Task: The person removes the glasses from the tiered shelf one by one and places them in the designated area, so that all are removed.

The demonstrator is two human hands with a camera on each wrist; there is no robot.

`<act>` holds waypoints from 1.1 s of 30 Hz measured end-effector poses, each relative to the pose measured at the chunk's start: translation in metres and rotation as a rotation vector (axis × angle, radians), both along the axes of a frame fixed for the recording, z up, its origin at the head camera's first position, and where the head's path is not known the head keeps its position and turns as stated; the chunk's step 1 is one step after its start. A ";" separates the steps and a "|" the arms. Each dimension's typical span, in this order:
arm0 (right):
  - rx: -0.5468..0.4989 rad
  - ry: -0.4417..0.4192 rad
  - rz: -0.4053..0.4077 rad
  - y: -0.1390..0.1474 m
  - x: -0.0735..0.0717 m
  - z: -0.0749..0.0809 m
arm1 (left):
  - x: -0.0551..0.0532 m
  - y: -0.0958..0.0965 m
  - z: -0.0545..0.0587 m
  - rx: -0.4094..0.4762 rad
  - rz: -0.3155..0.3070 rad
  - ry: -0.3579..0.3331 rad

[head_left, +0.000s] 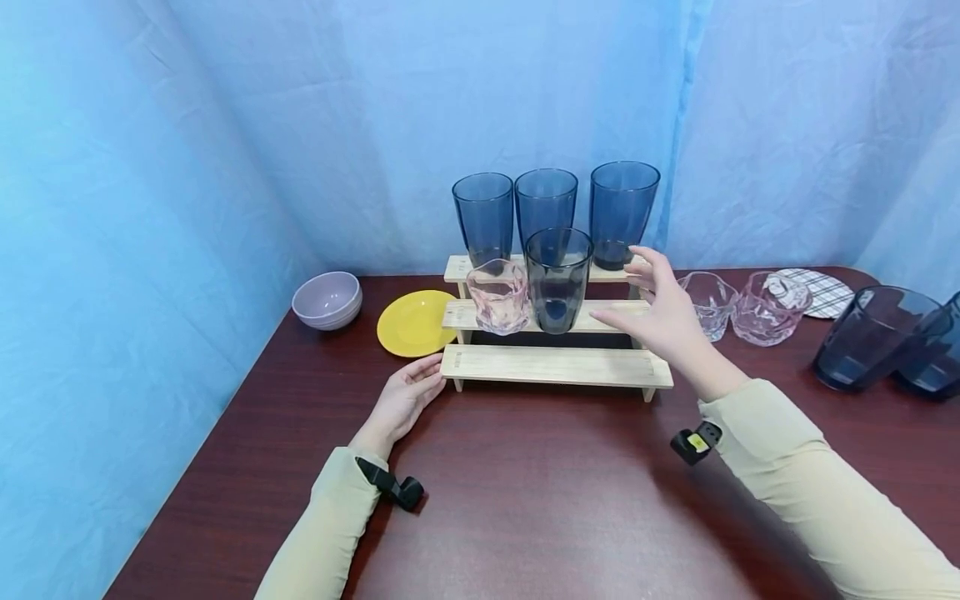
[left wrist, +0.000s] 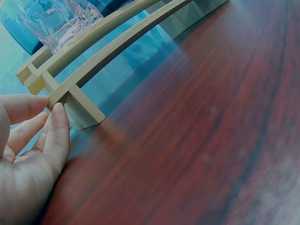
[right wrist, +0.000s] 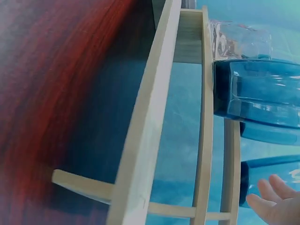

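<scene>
A three-step wooden rack (head_left: 555,365) stands on the table. Its lowest step is pinched at the left end between the thumb and fingers of my left hand (head_left: 405,402), as the left wrist view shows at the shelf corner (left wrist: 56,96). Beside the rack's right end, my right hand (head_left: 663,321) is held up with fingers spread, holding nothing. Nearest to it are a dark blue tumbler (head_left: 558,283) on the middle step and another blue tumbler (head_left: 624,208) on the top step. A pinkish clear glass (head_left: 498,302) sits left on the middle step. Two more blue tumblers (head_left: 483,212) stand top left.
Left of the rack lie a yellow plate (head_left: 416,323) and a lilac bowl (head_left: 327,302). To the right are two low faceted glasses (head_left: 768,312), a checked round mat (head_left: 813,292) and two dark tumblers (head_left: 873,342). Blue curtains (head_left: 420,108) hang behind the table.
</scene>
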State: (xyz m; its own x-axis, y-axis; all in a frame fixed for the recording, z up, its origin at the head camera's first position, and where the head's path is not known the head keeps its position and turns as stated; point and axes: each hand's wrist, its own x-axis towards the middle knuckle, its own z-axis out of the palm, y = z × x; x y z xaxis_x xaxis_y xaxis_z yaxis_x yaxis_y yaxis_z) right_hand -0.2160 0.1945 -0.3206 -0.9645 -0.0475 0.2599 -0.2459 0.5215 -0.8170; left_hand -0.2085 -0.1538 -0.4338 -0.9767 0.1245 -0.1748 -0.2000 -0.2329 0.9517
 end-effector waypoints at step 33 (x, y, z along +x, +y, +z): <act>-0.078 -0.013 0.100 -0.048 -0.024 -0.001 | 0.001 0.001 0.002 -0.008 -0.002 -0.024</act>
State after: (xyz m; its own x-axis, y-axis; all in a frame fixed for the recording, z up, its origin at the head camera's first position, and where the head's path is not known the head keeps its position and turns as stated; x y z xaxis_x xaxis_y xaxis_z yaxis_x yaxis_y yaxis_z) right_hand -0.2401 0.1465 -0.3213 -0.9593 -0.1238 0.2537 -0.2823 0.4301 -0.8575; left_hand -0.2079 -0.1524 -0.4316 -0.9721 0.1250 -0.1987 -0.2228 -0.2253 0.9485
